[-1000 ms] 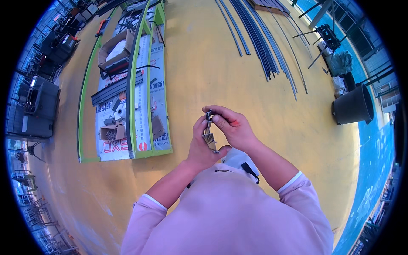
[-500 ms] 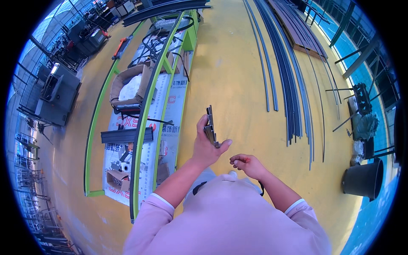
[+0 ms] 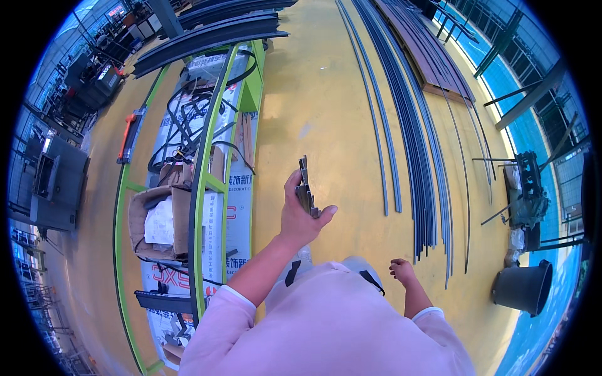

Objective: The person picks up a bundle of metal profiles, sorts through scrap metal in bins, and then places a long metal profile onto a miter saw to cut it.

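Note:
My left hand (image 3: 297,220) is closed around a short cut piece of dark metal profile (image 3: 305,198), held upright out in front of me over the floor. Its stepped edge shows between my thumb and fingers, while the palm side hides the rest. Lower and to the right, my right hand (image 3: 404,272) hangs out from my body with its fingers curled in. Whether anything small is inside it cannot be seen. The nearest things to it are long dark bars (image 3: 424,219) lying on the floor.
Along my left stands a green frame (image 3: 202,207) with an open cardboard box (image 3: 141,219), black strips and a dark profile offcut (image 3: 164,302). Long dark beams (image 3: 213,41) lie across its far end. At right are a dark bucket (image 3: 523,288) and a brown board stack (image 3: 433,69).
My body has moved forward along the green frame. My right hand has swung away from my left, outward to the right and down. The left hand keeps its hold on the profile piece.

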{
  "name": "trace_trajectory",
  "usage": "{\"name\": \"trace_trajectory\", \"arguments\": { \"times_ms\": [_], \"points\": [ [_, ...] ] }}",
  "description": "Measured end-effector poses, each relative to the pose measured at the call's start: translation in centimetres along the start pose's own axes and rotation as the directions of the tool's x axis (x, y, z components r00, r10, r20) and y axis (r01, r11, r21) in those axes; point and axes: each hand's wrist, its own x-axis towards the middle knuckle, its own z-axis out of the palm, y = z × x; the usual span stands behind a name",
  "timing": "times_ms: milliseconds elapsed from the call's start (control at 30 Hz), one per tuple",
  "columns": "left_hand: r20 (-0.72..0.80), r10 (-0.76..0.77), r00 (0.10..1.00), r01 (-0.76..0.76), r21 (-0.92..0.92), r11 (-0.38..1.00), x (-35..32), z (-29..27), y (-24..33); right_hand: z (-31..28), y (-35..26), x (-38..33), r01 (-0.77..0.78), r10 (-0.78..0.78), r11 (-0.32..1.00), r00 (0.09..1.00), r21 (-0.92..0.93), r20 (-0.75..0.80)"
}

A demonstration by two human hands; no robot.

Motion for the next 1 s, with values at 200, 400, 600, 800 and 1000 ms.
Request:
{"name": "trace_trajectory", "arguments": {
  "times_ms": [200,400,600,800,1000],
  "points": [
    [0.109,-0.023,0.994,0.032,-0.073,0.997,18.7,4.2,-4.2,-1.7,3.4,4.1,-0.367,0.392,0.91,0.913,0.194,-0.111],
    [0.097,-0.002,0.995,-0.003,0.049,0.999,36.7,11.7,-9.4,-2.0,-10.8,15.5,-0.34,0.333,0.906,0.94,-0.253,-0.074],
    [0.061,0.048,0.997,-0.05,0.028,0.998,54.3,16.6,-11.0,-10.4,-30.7,40.7,-0.035,-0.009,0.974,0.981,-0.223,-0.195],
    [-0.01,0.114,0.993,-0.114,-0.026,0.993,71.6,23.3,-16.5,-20.9,-67.5,51.8,0.267,-0.312,0.945,0.911,-0.19,-0.269],
    [0.013,0.096,0.995,-0.095,-0.061,0.994,91.7,29.1,-22.4,-21.7,-79.1,66.2,0.275,-0.339,0.937,0.861,-0.215,-0.378]
  ]
}}
